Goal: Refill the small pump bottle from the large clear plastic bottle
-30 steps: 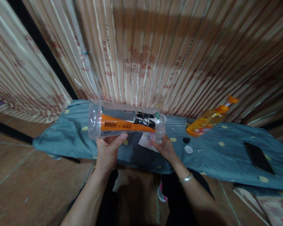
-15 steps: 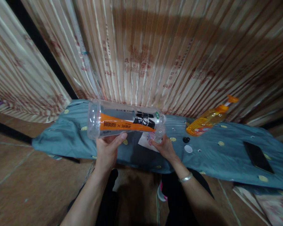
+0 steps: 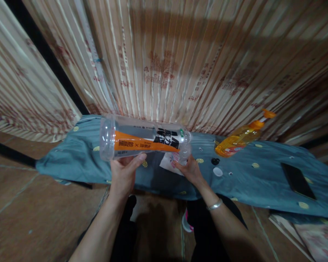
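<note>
My left hand (image 3: 124, 174) grips a large clear plastic bottle (image 3: 142, 140) with an orange and black label, held sideways above a low table covered in blue-green cloth (image 3: 79, 156). The bottle's base points left. My right hand (image 3: 190, 170) is closed at the bottle's neck end, fingers around the narrow part; a silver bracelet is on that wrist. A white paper (image 3: 169, 163) lies on the cloth under the bottle's neck.
An orange pump bottle of liquid (image 3: 239, 136) lies tilted at the back right. A black cap (image 3: 214, 161) and a white cap (image 3: 218, 171) rest on the cloth near it. A dark phone (image 3: 297, 180) lies at the far right. Striped curtains hang behind.
The bottle and both hands have barely shifted, only a slight drift left and up in the view.
</note>
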Demonstrator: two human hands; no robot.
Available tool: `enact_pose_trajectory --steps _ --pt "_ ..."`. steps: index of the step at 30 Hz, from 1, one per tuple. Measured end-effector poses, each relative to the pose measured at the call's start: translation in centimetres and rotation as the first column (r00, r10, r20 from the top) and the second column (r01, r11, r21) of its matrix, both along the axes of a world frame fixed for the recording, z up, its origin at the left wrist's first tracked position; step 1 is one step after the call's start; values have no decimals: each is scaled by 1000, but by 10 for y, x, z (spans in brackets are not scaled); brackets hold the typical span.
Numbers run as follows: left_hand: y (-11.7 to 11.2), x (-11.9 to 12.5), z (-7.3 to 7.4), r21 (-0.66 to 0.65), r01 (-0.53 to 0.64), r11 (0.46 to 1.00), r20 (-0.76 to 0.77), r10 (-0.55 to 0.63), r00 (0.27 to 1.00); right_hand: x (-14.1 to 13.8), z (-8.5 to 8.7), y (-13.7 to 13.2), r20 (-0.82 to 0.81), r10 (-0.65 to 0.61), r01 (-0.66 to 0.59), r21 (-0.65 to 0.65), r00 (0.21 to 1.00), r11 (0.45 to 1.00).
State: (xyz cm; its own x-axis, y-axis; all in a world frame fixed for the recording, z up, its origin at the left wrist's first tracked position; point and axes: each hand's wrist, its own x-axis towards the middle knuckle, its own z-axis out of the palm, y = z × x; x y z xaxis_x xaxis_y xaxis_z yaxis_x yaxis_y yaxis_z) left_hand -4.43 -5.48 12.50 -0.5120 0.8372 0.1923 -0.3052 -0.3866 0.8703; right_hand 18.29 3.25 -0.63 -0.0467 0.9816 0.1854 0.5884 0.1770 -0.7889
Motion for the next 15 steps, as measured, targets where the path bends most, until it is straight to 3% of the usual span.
enact_pose_trajectory --steps 15 --pt "0 0 1 -2 -3 1000 -13 3 1000 -1 -1 0 -9 -6 6 19 1000 1000"
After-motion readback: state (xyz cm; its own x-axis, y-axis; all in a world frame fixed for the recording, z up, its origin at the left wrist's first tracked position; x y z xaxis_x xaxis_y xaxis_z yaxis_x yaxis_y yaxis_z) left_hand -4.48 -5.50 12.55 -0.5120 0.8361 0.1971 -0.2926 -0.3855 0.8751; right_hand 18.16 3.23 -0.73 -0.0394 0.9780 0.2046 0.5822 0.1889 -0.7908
